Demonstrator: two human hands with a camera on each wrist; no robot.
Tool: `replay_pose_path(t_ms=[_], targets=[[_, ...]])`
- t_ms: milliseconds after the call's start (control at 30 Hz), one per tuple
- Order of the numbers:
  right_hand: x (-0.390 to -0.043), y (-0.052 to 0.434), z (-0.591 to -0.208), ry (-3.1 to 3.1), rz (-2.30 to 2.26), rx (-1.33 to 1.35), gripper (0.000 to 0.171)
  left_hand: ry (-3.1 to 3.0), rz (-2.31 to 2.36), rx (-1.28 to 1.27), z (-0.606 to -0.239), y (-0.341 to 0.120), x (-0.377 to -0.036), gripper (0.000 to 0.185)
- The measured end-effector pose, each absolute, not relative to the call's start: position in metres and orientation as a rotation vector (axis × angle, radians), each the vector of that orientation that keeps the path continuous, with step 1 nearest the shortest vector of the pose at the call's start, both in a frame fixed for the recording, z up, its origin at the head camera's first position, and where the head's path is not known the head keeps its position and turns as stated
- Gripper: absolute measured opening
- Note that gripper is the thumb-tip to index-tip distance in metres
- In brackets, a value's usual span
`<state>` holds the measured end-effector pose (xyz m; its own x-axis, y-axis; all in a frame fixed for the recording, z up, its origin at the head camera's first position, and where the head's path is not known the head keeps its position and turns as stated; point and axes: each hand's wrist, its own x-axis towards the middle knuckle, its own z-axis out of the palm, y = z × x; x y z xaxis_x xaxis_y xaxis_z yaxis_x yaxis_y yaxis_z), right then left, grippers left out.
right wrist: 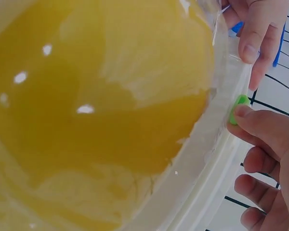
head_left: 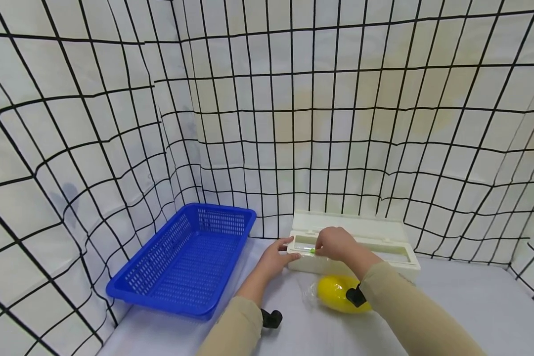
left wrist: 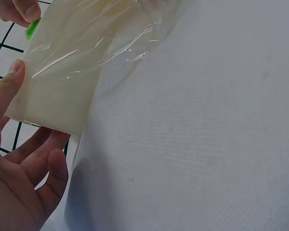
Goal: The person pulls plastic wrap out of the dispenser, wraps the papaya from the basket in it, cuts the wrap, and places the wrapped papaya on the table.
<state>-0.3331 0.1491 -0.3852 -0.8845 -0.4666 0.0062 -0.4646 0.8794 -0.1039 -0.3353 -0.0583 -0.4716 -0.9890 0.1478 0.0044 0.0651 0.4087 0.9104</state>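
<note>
setting: a white table [head_left: 463, 306] walled in by white cloth with a black grid [head_left: 338, 123].
dispenser: a long cream plastic wrap dispenser box [head_left: 360, 242] lies across the back of the table, its lid raised behind it.
right hand: the right hand [head_left: 333, 243] is over the left part of the box, fingers curled, fingertip and thumb pinching a small green slider [head_left: 312, 251] on the box's front edge. in the right wrist view the green slider [right wrist: 238, 108] shows under a fingertip.
left hand: the left hand [head_left: 278, 257] braces the left end of the box, thumb on top and fingers relaxed and spread beside it; it grips nothing. the left wrist view shows the thumb [left wrist: 9, 84] flat on the box corner.
film: clear plastic film [left wrist: 101, 48] runs down from the box onto the table.
yellow object: a smooth yellow oval object [head_left: 335, 292] lies on the table just in front of the box, with film around it.
basket: a blue perforated basket [head_left: 160, 291] sits to the left, near the box but apart from it.
</note>
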Motion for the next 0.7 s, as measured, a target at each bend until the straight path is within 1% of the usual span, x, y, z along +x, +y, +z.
replay_pose_path(t_ms=[267,433,700], targets=[[-0.323,0.188,-0.374,2.998,-0.181,-0.659,0.005,2.593,1.638,0.192,-0.469,-0.059,-0.336,0.068],[-0.32,0.215,-0.377,2.971,-0.226,-0.626,0.005,2.585,1.649,0.186,-0.471,-0.061,-0.338,0.067],[-0.318,0.239,-0.382,3.021,-0.213,-0.749,0.007,2.585,1.635,0.187,-0.472,-0.055,-0.339,0.066]])
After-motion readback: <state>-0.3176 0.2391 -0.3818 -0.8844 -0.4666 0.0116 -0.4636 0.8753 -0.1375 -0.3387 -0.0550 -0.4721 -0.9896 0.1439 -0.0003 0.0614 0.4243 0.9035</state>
